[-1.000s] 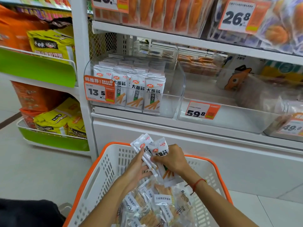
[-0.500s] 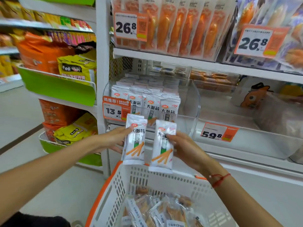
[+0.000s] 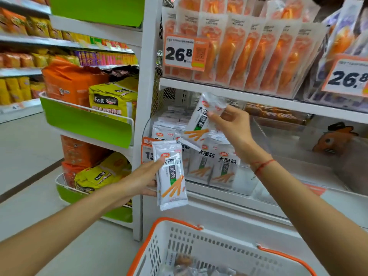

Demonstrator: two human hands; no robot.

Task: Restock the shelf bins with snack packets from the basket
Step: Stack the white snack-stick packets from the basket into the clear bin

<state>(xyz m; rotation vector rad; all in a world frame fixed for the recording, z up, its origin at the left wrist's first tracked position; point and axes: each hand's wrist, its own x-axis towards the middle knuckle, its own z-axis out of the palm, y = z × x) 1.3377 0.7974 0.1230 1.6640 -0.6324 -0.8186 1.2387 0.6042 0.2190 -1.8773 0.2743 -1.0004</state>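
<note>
Left hand: the left hand (image 3: 142,179) is held out in front of the shelf, thumb over the face and fingers behind a white snack packet (image 3: 171,175), gripping it upright just in front of the price tag (image 3: 147,153) at the bin's near left corner.
Right hand: the right hand (image 3: 231,124) is raised higher and farther in, pinching a second white packet (image 3: 201,120) between thumb and fingers; this packet is tilted and sits above the rows already in the bin.
Wrist detail: a red string bracelet (image 3: 261,166) circles the right wrist.
Shelf bin: the clear bin (image 3: 245,184) holds upright rows of matching white packets (image 3: 215,168), filled from front to back on its left side.
Neighbouring bin: to the right, another clear bin (image 3: 298,154) with an orange fish figure (image 3: 332,140) at its far side.
Basket: the white basket (image 3: 199,250) with orange rim stands near, below the hands; more packets lie in its bottom, blurred.
Upper shelf: orange packs (image 3: 256,56) hang above, behind a tag reading 26.8 (image 3: 182,52).
Left aisle: green-fronted racks (image 3: 85,120) carry orange and yellow bags (image 3: 111,102).
</note>
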